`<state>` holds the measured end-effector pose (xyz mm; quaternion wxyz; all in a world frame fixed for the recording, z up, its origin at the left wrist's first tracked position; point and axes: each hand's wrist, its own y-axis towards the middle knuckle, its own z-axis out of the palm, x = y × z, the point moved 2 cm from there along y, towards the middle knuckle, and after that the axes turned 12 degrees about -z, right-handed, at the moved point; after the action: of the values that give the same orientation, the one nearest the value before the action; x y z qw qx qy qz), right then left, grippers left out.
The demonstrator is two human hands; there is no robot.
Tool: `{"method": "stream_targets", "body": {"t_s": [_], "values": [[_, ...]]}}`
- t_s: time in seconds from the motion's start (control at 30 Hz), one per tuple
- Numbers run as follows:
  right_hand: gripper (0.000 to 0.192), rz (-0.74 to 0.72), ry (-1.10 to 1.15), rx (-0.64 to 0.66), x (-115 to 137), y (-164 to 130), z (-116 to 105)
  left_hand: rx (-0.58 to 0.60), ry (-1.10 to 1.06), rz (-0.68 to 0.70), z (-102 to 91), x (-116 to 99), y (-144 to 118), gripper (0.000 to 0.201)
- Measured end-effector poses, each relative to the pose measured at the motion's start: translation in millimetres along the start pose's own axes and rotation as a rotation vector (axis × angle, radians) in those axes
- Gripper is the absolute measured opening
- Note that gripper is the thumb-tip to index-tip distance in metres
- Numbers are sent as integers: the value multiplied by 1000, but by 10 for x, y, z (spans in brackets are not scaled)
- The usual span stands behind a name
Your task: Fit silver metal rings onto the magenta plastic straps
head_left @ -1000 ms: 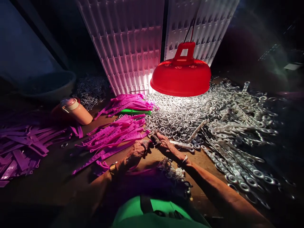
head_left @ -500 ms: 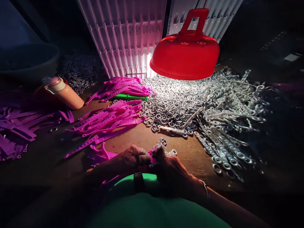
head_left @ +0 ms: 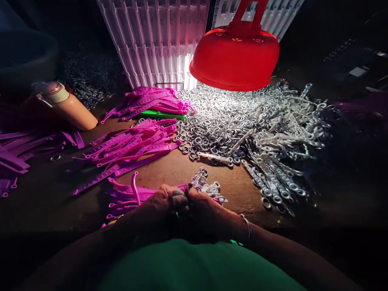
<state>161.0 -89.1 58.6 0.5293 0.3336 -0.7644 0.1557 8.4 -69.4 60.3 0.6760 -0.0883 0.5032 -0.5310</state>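
Note:
My left hand (head_left: 163,202) and my right hand (head_left: 206,206) meet close to my body at the table's near edge. Both are closed, fingertips pressed together, with dark grey coverings on some fingers. Whatever they grip is hidden by the fingers and deep shadow. Just beyond the left wrist lies a small bunch of pink plastic straps (head_left: 124,198). Behind the right fingers are pale, shiny ringed pieces (head_left: 206,182), which seem to lie at the ends of those straps.
A red lamp (head_left: 235,60) hangs low over a big heap of metal rings (head_left: 212,121). Ringed strips (head_left: 275,182) spread to its right. More pink straps (head_left: 130,143) lie left of the heap, near a green object (head_left: 162,114). An orange bottle (head_left: 72,109) tilts at far left.
Both hands have drawn in closer to my body and together. The pink piece seen between the fingers before is now hidden. More of the near strap bunch shows. The camera view has shifted slightly.

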Motion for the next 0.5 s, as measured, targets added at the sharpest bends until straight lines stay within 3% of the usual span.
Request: {"method": "stream_targets", "body": {"t_s": [0.13,0.23,0.3,0.4,0.5], "values": [[8,48,-134,68,41,92,-119,-7,78,3,-48,-19,68,36],[7,69,-249,157,82,130,-223,-47,264,99,-128,-75,110,40],[11,84,-323,189,96,119,-286,-173,438,168,-230,-119,131,40],[17,67,-437,151,89,48,-351,-489,631,251,-443,-138,149,30],[21,34,-558,89,29,-43,-391,-765,820,278,-623,-44,146,35]]}}
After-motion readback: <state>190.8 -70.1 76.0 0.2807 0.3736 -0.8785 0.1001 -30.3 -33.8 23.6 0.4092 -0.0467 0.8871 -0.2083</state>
